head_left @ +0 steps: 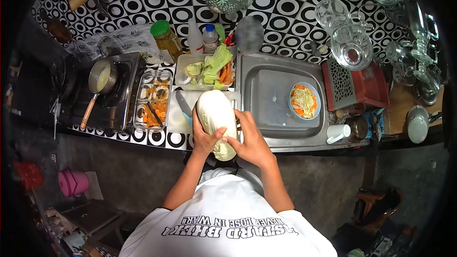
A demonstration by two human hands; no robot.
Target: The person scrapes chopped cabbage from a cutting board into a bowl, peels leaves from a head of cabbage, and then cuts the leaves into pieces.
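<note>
A large pale napa cabbage lies lengthwise over a white cutting board at the counter's front edge. My left hand grips its left side near the base. On the cabbage's right side my right hand clasps it, fingers curled onto the lower end. A knife rests on the board just left of the cabbage.
A tray of leaves and carrots sits behind the board, a divided container of carrot pieces to its left. A saucepan stands on the stove. The sink holds a plate of shredded vegetables. Glassware hangs at right.
</note>
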